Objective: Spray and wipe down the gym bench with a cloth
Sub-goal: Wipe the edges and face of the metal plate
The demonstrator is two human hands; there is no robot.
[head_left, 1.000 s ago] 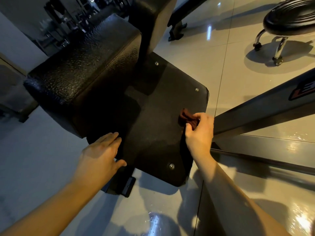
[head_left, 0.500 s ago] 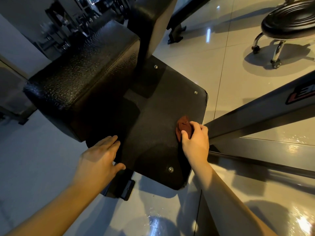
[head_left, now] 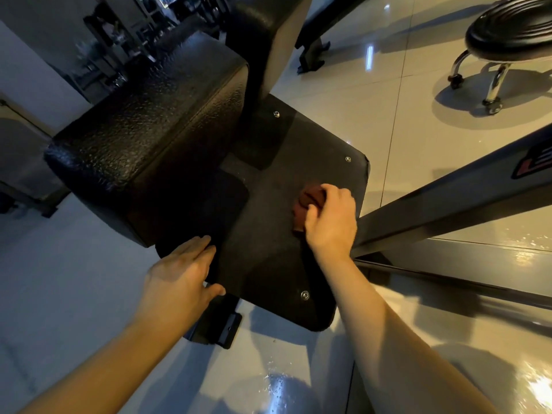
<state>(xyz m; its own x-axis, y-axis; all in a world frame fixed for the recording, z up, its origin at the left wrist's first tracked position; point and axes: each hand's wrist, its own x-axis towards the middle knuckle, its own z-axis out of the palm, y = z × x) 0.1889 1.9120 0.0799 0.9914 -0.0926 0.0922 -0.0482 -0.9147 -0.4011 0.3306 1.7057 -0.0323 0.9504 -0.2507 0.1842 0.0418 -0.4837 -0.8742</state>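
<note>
On the bench plate (head_left: 270,234), cloth (head_left: 307,201) (bunched) gripped under right hand (head_left: 332,224), left hand (head_left: 179,279) flat, empty, well apart

Black bench plate (head_left: 268,249), brown cloth (head_left: 308,199) on it

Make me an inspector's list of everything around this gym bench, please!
Surface: black plate, matte, with screws near its corners.
Job's things: brown cloth bunched on the plate; padded cushion to its left; no spray bottle seen.
Clutter: nothing seen.
Hands: right hand grips the cloth; left hand, fingers straight, lies at the plate's left edge.
Cables: nothing seen.
Surroundings: glossy tiled floor, grey beam, black stool.
</note>
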